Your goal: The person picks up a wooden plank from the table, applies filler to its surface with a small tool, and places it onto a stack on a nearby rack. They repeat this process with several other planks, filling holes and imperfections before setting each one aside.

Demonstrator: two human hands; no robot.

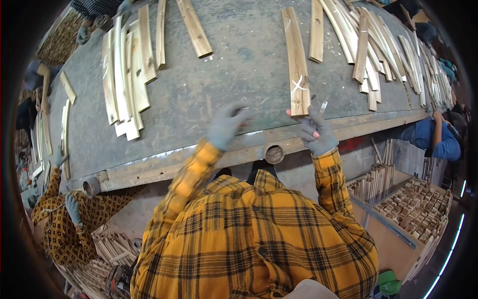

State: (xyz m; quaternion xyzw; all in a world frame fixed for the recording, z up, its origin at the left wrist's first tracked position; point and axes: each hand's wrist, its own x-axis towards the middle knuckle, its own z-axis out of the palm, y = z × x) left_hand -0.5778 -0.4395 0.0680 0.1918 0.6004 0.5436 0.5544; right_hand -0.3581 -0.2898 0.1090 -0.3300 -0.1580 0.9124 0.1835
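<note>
My right hand point(318, 133), in a grey glove with bare fingertips showing, is at the near end of a wooden slat point(297, 65). Its thumb and fingers lie on either side of that end. Between its fingers a short whitish stick point(323, 106) also sticks up; what kind it is I cannot make out. White chalk-like marks, one of them an X, show on the slat. My left hand point(226, 127), gloved too and slightly blurred, hovers over the near side of the table to the left of the slat. Its fingers reach out apart, holding nothing.
The dark table point(199, 94) carries a cluster of slats point(122, 79) at left and a large pile point(373, 45) at right. A metal pipe end point(274, 154) opens at the near edge. Co-workers stand around, one in blue point(445, 142). A crate of wood blocks point(413, 209) sits behind right.
</note>
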